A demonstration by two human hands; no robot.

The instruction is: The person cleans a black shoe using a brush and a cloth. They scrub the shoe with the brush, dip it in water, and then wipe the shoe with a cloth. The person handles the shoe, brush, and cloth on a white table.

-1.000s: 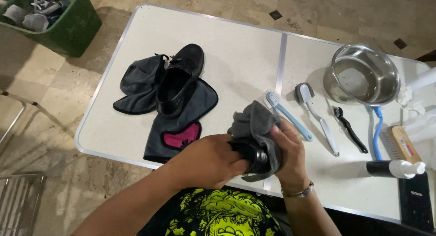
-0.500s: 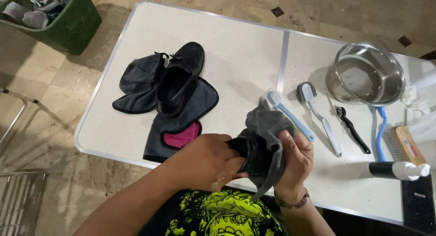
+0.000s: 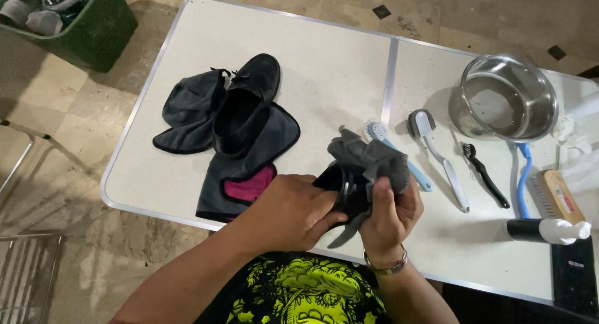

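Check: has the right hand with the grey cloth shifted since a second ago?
Yes. The right hand with the grey cloth now lies lower, nearer the table edge.

Black shoe (image 3: 340,190): mostly hidden by left hand (image 3: 290,212), right hand (image 3: 390,215) and grey cloth (image 3: 368,159).
Green bin (image 3: 93,34): cut off at the top edge.
Black slab (image 3: 574,274): cropped at the corner.

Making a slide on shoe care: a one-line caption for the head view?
Left hand steadies a black shoe while right hand presses a grey cloth on it.
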